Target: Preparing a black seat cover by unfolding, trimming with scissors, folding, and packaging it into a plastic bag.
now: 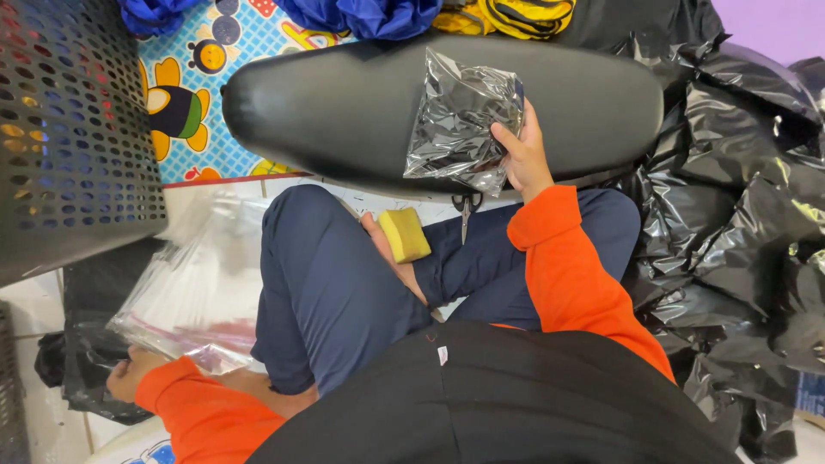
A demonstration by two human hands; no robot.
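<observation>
Seated person holding a silver foil pouch over a black padded seat.
Upper centre, the black seat (344,103); on it the crinkled, shiny foil pouch (462,120), pinched at its right edge by the right hand (522,155). Lower left, the left hand (129,376) grips clear plastic bags (193,292).

The right hand (522,155) is raised at upper centre of the frame, its fingers curled in a grip, orange sleeve bent below. The left hand (129,374) sits low at lower left, fingers closed.
</observation>
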